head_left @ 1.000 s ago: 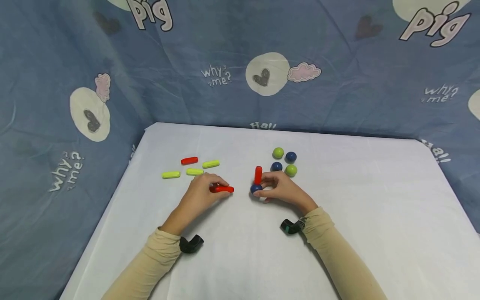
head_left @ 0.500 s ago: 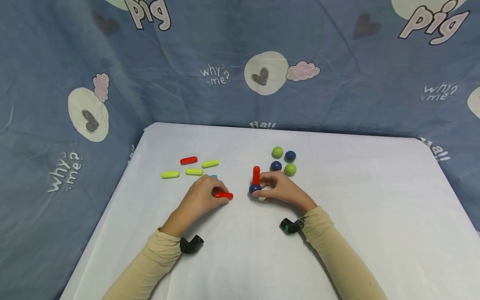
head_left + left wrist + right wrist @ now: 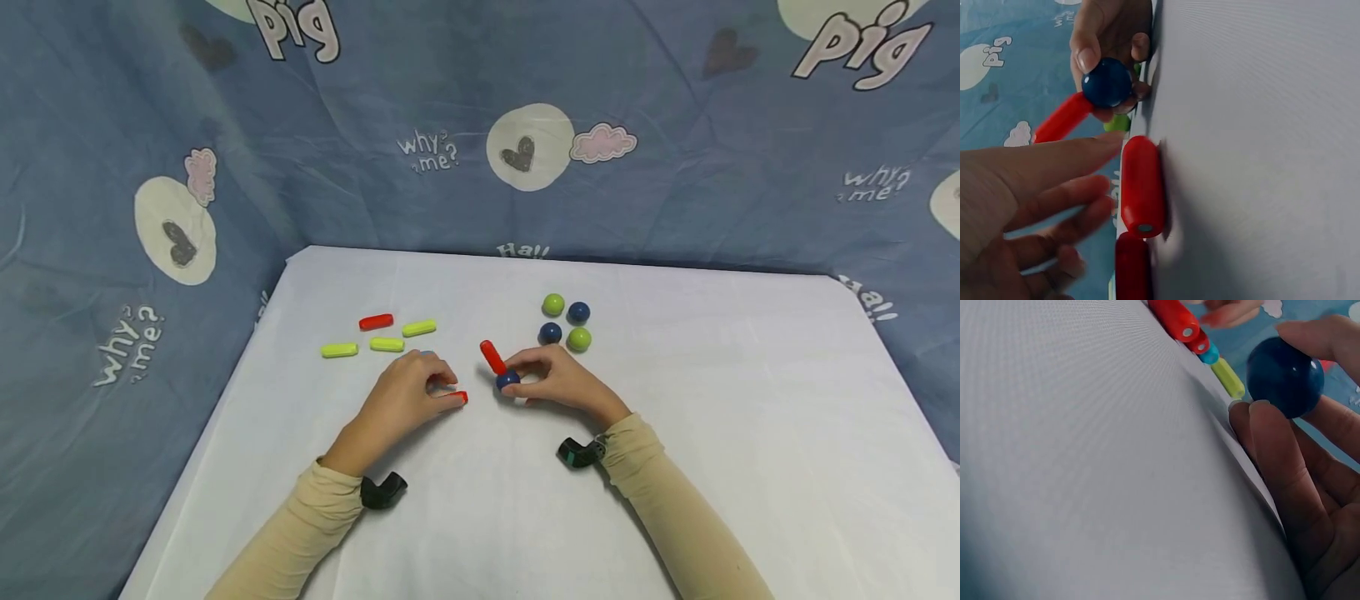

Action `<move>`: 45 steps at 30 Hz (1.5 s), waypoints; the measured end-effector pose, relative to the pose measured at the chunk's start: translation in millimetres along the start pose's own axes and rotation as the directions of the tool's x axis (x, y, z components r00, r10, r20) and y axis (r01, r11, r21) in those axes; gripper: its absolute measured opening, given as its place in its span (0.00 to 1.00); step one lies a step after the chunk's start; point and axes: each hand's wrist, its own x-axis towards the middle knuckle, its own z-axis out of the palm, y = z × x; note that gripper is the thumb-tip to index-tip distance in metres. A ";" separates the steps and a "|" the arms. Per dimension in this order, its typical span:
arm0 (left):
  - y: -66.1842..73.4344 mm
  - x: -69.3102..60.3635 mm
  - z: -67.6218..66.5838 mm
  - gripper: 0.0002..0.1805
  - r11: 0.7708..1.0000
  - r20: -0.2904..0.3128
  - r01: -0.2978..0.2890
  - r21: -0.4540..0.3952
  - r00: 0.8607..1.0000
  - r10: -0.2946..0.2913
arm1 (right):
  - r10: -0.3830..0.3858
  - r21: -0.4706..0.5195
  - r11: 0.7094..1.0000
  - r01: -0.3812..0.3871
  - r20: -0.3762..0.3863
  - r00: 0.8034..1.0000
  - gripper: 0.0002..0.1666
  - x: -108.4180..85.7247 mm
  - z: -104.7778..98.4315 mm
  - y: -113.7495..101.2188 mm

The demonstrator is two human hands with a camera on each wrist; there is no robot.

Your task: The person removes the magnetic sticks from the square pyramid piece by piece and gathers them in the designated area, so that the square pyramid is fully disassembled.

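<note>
My right hand (image 3: pixel 558 379) pinches a dark blue ball (image 3: pixel 507 381) between thumb and fingers. A red magnetic rod (image 3: pixel 492 357) sticks out of this ball, leaning up and to the left. My left hand (image 3: pixel 405 392) is low over the table, fingers spread apart. In the left wrist view a red rod (image 3: pixel 1142 187) with a metal dot in its end lies on the cloth beside the thumb tip, not gripped. Behind it is another red rod (image 3: pixel 1133 265), partly cut off. A light blue rod (image 3: pixel 1211 354) shows in the right wrist view, mostly hidden by other rods.
Yellow-green rods (image 3: pixel 386 344) and a red rod (image 3: pixel 376 322) lie at the back left of the white table (image 3: pixel 675 350). Behind the right hand are green balls (image 3: pixel 553 304) and dark blue balls (image 3: pixel 578 312). A patterned blue curtain (image 3: pixel 375 192) stands behind.
The rod on the blue ball has tipped from upright to leaning left. My left hand has brought its red rod slightly nearer and loosened its fingers from it.
</note>
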 end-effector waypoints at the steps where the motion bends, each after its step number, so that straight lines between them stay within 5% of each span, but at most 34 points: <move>1: 0.4 0.1 -1.1 0.11 1.000 -0.022 -0.015 -0.014 1.000 0.015 | -0.007 0.002 1.000 0.007 0.000 1.000 0.19 0.3 0.1 0.0; 7: 6.5 5.2 -3.2 0.18 0.987 -0.147 -0.132 -0.097 0.982 0.117 | 0.000 0.042 0.999 0.001 -0.018 1.000 0.21 1.4 0.5 -2.2; 14: 13.6 16.6 1.7 0.20 0.980 -0.087 -0.187 -0.065 0.980 0.181 | 0.018 0.135 0.991 -0.016 -0.013 1.000 0.19 1.6 1.5 -1.2; 23: 14.8 25.7 5.1 0.13 0.990 -0.012 -0.135 -0.026 0.991 0.135 | 0.058 0.169 0.984 -0.050 -0.040 0.998 0.20 0.3 2.4 -1.1; 35: 5.4 30.5 0.3 0.10 0.986 -0.044 -0.166 -0.026 0.985 0.165 | 0.052 0.166 0.985 -0.041 -0.062 0.997 0.20 3.0 5.9 -0.4; 45: -6.2 42.9 -9.3 0.12 0.999 -0.103 -0.039 -0.003 0.994 0.039 | 0.042 0.178 0.984 -0.026 -0.087 0.995 0.19 2.5 5.5 0.1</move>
